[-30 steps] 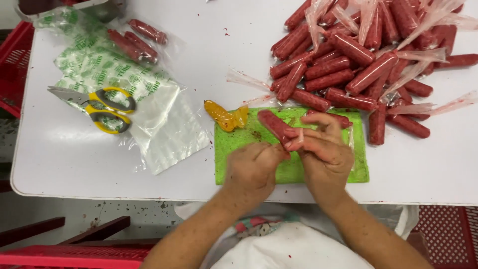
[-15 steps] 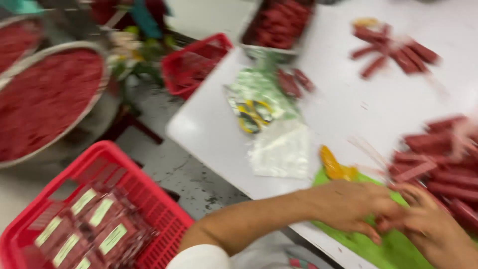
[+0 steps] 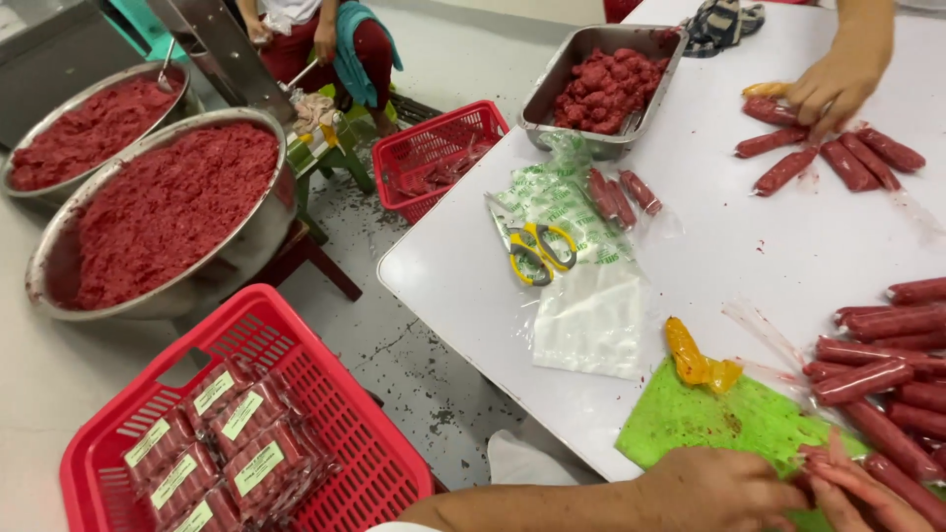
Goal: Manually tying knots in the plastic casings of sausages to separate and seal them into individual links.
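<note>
My left hand and my right hand meet at the bottom right, over a green cutting board on the white table. Both pinch a red wrapped sausage between their fingers. A pile of red sausages lies just right of the board. An orange plastic wrapper rests at the board's far corner.
Yellow scissors lie on plastic bags. A metal tray of ground meat sits at the table's far edge. Another person's hand touches sausages. On the floor: red baskets and two meat-filled bowls.
My view has swung left and up, from straight down on the table toward the floor, baskets and bowls. My hands stay together on a sausage over the green board.
</note>
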